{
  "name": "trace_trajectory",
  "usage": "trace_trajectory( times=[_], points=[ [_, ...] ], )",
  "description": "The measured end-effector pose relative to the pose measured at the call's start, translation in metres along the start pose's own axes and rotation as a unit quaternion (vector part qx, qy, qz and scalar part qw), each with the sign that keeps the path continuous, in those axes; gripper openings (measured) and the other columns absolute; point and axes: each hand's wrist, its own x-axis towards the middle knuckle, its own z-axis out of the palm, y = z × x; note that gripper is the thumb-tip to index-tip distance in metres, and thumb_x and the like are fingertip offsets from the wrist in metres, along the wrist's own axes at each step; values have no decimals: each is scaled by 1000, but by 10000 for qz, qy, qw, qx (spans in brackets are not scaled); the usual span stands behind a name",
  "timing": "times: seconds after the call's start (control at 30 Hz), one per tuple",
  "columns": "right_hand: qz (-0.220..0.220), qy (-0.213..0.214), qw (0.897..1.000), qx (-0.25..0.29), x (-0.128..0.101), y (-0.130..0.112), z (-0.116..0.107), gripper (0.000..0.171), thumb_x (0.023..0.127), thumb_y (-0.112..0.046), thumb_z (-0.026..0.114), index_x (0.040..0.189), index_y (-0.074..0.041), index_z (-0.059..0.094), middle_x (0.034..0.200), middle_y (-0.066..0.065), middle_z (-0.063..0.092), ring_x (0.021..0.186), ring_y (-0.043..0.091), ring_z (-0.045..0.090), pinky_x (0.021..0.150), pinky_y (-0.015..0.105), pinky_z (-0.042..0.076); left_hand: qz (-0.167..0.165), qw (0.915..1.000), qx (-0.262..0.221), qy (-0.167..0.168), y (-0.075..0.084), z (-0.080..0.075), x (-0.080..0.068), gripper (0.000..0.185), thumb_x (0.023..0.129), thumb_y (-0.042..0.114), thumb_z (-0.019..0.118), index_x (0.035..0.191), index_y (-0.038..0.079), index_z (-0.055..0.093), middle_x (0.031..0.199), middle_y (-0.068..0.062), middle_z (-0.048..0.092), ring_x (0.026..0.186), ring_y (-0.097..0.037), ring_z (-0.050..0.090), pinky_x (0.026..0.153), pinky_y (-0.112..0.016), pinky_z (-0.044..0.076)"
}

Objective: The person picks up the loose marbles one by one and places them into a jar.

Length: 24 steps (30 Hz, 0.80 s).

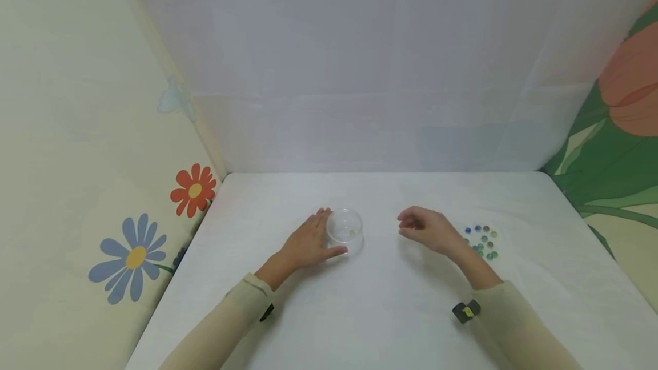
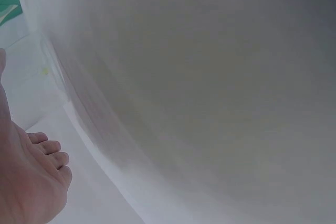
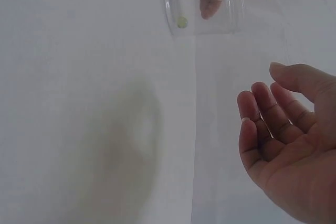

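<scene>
Both hands are over the white table point(image 1: 390, 313). One, the left hand point(image 1: 308, 242), lies flat with fingers straight, touching the left side of a small clear bowl point(image 1: 345, 227). One little yellow-green bead point(image 1: 352, 233) sits inside the bowl. Just right of the bowl, the right hand point(image 1: 429, 229) hangs loose, its fingers softly bent and holding nothing. Near that hand's right side, a small bunch of blue and green beads point(image 1: 482, 240) rests on the table.

The left hand point(image 2: 29, 182) filled the lower left corner, its fingertips point(image 2: 52, 153) lying against a white surface point(image 2: 31, 93). A small yellowish spot point(image 2: 45, 70) showed further up. A pale blurred wall point(image 2: 210, 87) covered the rest.
</scene>
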Motion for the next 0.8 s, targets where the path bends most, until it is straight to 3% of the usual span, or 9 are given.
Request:
trace_trajectory(
  times=[0.8],
  points=[
    [491, 339, 9977, -333, -31, 30, -35, 29, 96, -18, 71, 121, -4, 66, 104, 8, 73, 102, 29, 68, 93, 52, 56, 10, 10000, -19, 39, 1, 0, -1, 109, 89, 75, 56, 159, -1, 21, 166, -17, 25, 154, -30, 22, 127, -42, 21]
  ],
)
